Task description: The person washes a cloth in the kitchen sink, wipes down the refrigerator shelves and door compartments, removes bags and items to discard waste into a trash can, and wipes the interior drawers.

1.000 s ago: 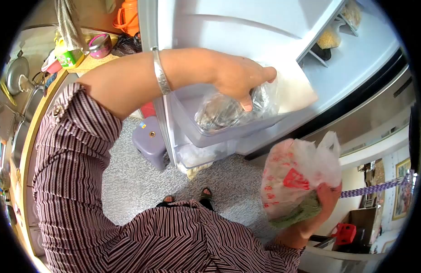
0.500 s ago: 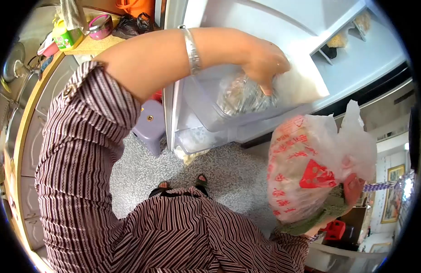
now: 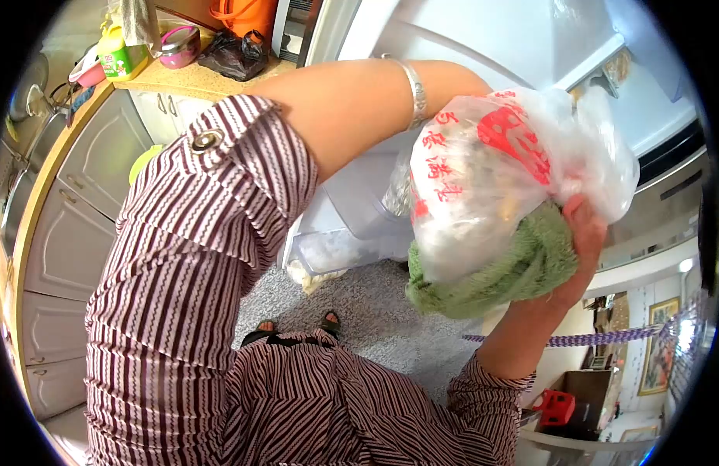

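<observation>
My right hand (image 3: 586,241) is closed on a white plastic bag (image 3: 472,186) with red print, and on a fuzzy green cloth (image 3: 503,272) pressed under the bag. The bag looks full, its top bunched up. My left hand (image 3: 470,80) reaches behind the bag; only part of its back shows and its fingers are hidden. Below my left wrist, a clear fridge drawer (image 3: 359,189) is partly visible, with some clear plastic wrap (image 3: 398,190) inside.
The fridge door (image 3: 483,39) stands open, with a lower drawer (image 3: 340,252) beneath. To the left are a counter (image 3: 169,78), a black plastic bag (image 3: 235,56), a yellow-green bottle (image 3: 118,58) and cabinets (image 3: 76,202). A red stool (image 3: 556,407) sits at the lower right.
My right hand has brought the bag and green cloth up and left, in front of the drawer. My left arm has moved right, and its hand is now mostly covered by the bag.
</observation>
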